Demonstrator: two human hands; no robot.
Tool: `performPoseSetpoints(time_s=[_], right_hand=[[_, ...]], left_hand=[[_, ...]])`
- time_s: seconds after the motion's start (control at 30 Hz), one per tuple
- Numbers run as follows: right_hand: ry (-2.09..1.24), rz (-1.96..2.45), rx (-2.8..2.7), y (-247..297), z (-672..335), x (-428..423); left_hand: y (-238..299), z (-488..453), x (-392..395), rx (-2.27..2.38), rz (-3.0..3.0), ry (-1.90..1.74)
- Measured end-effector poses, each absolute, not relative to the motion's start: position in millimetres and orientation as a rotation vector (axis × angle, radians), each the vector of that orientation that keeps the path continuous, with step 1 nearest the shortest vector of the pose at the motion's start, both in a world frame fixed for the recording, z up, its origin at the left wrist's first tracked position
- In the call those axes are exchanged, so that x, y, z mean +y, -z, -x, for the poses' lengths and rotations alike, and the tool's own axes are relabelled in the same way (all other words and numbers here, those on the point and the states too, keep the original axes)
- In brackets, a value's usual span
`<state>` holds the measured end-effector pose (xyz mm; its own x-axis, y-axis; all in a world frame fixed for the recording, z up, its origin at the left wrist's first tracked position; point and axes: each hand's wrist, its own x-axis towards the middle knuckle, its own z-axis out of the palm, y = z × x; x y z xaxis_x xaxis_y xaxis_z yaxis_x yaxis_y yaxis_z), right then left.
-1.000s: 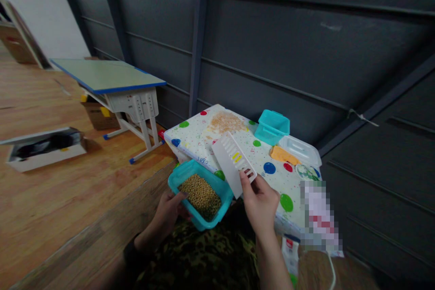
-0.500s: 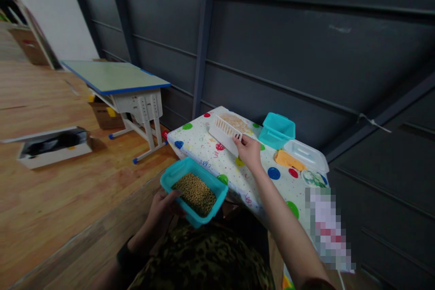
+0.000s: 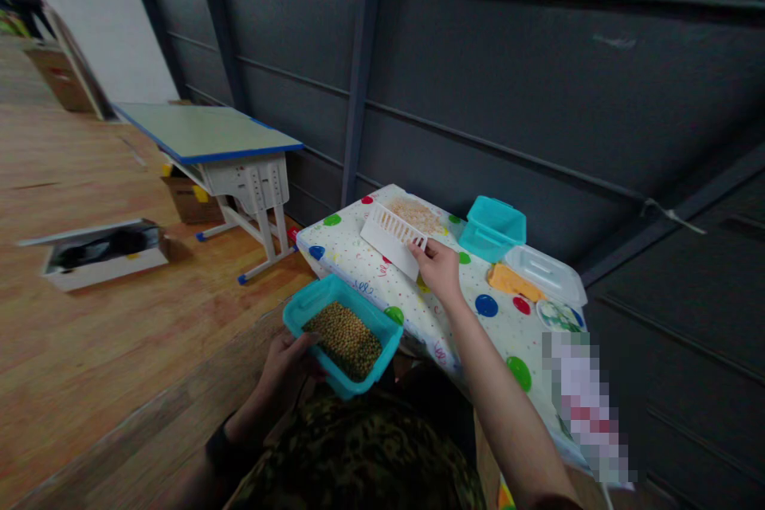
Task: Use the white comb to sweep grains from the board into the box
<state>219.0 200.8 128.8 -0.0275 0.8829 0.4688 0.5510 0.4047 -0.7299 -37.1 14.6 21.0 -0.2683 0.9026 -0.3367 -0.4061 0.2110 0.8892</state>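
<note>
My left hand (image 3: pixel 294 362) grips the near left side of a turquoise plastic container (image 3: pixel 302 301), its thumb over the rim. Yellowish soybeans (image 3: pixel 345 337) fill the bottom of it. The container is held in front of the table's near edge. My right hand (image 3: pixel 437 267) pinches the right end of a white plastic piece with a slotted edge (image 3: pixel 391 243), tilted over the table. Behind that piece, a spread of small pale grains (image 3: pixel 415 213) lies on the tablecloth. What the white piece touches underneath cannot be made out.
On the spotted tablecloth (image 3: pixel 442 319) stand a second turquoise container (image 3: pixel 493 229), a clear lid (image 3: pixel 547 275), an orange cloth (image 3: pixel 515 284) and a small patterned dish (image 3: pixel 560 315). A dark panel wall (image 3: pixel 514 96) runs behind. Left are a desk (image 3: pixel 209 131) and an open white box (image 3: pixel 107 255).
The slotted white piece has turned a little in my right hand, its face now tipped more toward me. My left hand and the bean container stay nearly still. The view has shifted slightly.
</note>
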Motion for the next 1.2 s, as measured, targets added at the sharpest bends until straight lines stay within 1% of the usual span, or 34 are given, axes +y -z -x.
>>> performPoseSetpoints(time_s=[0.2, 0.77, 0.9, 1.07, 1.2], right_hand=[[-0.403, 1.305, -1.677, -131, -217, 202], [-0.498, 1.286, -1.658, -128, -216, 206], [-0.593, 1.243, -1.675, -127, -217, 207], [-0.59, 1.231, -1.657, -126, -220, 208], [-0.647, 1.207, -1.657, -123, -221, 209]], left_hand=[[-4, 38, 18, 1.274, -0.538, -1.416], [-24, 36, 15, 1.319, -0.554, -1.375], [-29, 37, 15, 1.297, -0.546, -1.349], [-29, 37, 16, 1.28, -0.546, -1.35], [-31, 36, 15, 1.269, -0.522, -1.361]])
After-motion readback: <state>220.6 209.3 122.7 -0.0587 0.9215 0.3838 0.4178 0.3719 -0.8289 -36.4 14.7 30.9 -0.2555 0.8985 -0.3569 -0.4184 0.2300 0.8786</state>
